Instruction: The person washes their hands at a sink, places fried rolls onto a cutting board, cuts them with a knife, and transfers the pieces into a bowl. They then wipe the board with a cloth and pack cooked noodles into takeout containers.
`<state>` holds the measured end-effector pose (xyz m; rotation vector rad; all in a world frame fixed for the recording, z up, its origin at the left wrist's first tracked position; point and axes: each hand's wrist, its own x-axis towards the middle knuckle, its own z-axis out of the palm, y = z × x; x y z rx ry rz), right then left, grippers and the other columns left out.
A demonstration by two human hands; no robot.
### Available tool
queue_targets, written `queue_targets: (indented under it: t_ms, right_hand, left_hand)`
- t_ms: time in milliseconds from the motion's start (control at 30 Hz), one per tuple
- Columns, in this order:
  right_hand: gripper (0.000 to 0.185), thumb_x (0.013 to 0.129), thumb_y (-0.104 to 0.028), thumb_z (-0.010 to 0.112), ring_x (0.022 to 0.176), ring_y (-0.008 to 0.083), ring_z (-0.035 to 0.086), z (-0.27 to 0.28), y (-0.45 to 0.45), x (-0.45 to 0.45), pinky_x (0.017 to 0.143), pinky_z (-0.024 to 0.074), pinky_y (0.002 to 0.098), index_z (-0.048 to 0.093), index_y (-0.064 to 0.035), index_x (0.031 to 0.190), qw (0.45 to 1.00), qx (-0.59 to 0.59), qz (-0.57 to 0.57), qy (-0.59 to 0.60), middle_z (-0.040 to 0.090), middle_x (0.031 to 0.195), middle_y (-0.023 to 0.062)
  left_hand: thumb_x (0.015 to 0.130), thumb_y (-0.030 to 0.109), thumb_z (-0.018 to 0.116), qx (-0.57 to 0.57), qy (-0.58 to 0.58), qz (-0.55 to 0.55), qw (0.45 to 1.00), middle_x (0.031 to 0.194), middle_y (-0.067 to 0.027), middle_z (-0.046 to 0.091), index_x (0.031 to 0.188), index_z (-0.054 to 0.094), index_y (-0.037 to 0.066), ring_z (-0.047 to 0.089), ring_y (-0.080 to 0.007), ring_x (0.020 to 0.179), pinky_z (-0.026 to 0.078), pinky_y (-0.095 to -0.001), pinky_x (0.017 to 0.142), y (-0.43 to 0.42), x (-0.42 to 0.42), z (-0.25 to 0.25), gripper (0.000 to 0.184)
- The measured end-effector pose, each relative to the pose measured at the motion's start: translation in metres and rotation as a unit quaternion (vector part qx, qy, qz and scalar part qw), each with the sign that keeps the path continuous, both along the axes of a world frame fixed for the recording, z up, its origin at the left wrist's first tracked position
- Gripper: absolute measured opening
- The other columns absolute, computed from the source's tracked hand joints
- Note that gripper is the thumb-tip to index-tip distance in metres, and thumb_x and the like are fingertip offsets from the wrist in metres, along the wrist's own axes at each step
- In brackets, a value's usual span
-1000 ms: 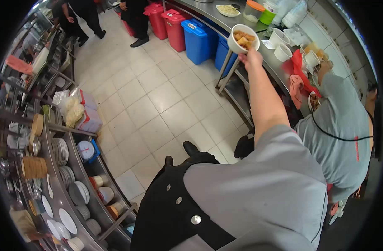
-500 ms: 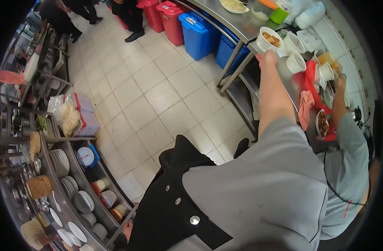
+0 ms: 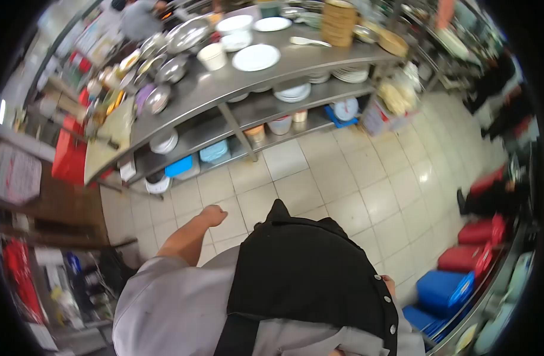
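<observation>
My left hand (image 3: 213, 216) is in front of me over the tiled floor, its fingers curled closed, and nothing shows in it. Just past the right edge of the black apron (image 3: 301, 267), only a small part of my right hand (image 3: 389, 286) shows; its fingers are hidden. Ahead of both hands stands a steel counter (image 3: 206, 89). On it are a white tub (image 3: 212, 57), a white plate (image 3: 256, 57), a white spoon (image 3: 309, 42), bamboo steamers (image 3: 338, 24) and metal bowls (image 3: 172, 70).
Below the counter, shelves (image 3: 212, 127) hold plates, containers and a blue scale (image 3: 345, 111). Red bins (image 3: 465, 258) and blue bins (image 3: 443, 291) stand at the right, near people in dark clothes (image 3: 498, 199). A red container (image 3: 70, 154) is at the left; another person (image 3: 142, 22) is beyond the counter.
The view has turned from the bowl counter to the counter with plates. My right hand, which held a bowl of food at first, is back by the apron. My left hand is now in front.
</observation>
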<state>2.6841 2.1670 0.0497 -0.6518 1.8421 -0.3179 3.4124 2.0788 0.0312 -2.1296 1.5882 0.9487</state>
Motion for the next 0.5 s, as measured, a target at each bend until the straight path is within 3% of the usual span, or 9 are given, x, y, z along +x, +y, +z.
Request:
queue_targets:
  t_ms: [100,167,233,367,500]
  right_hand:
    - [0.022,0.093,-0.018,0.057,0.057,0.0218,0.065,0.029,-0.07,0.028,0.047,0.0503,0.0345,0.063,-0.0047,0.109,0.991,0.016,0.103,0.086,0.065,0.084,0.0101]
    - [0.023,0.093,-0.018,0.056,0.058,0.0214,0.066,0.032,-0.12,0.045,0.047,0.0502,0.0344,0.064,-0.004,0.109,0.983,0.006,0.139,0.118,0.065,0.083,0.0102]
    - [0.022,0.092,-0.018,0.057,0.058,0.0206,0.066,0.029,-0.178,0.077,0.047,0.0501,0.034,0.064,-0.003,0.106,0.983,0.004,0.141,0.119,0.065,0.083,0.0104]
    - [0.022,0.09,-0.018,0.062,0.057,0.0199,0.066,0.037,-0.285,0.212,0.047,0.0511,0.0322,0.064,0.0025,0.097,0.947,-0.084,0.284,0.127,0.067,0.079,0.0112]
    - [0.024,0.091,-0.023,0.064,0.061,0.0179,0.067,0.053,-0.335,0.396,0.055,0.0521,0.0324,0.068,0.0014,0.093,0.837,-0.171,0.512,0.088,0.069,0.077,0.0097]
  left_hand:
    - [0.093,0.043,0.047,-0.011,-0.015,0.062,0.998,0.096,-0.023,0.071,0.095,0.073,0.001,0.066,-0.0391,0.099,0.05,-0.0476,0.092,0.066,0.066,-0.04,0.05]
    - [0.095,0.042,0.045,-0.001,-0.022,0.152,0.988,0.087,-0.0232,0.071,0.091,0.073,-0.001,0.069,-0.0374,0.084,0.054,-0.047,0.084,0.114,0.093,-0.047,0.051]
    - [0.097,0.045,0.046,0.148,0.021,0.266,0.952,0.128,-0.0251,0.062,0.115,0.068,-0.004,0.055,-0.0403,0.123,0.045,-0.0461,0.105,0.146,0.118,-0.044,0.057]
    - [0.098,0.043,0.044,0.141,0.042,0.398,0.905,0.113,-0.0243,0.068,0.108,0.069,-0.004,0.067,-0.0379,0.099,0.052,-0.0456,0.093,0.238,0.153,-0.057,0.055]
    - [0.096,0.037,0.044,0.118,0.062,0.523,0.842,0.082,-0.0191,0.07,0.09,0.069,-0.003,0.068,-0.0323,0.062,0.057,-0.0446,0.074,0.297,0.168,-0.056,0.047]
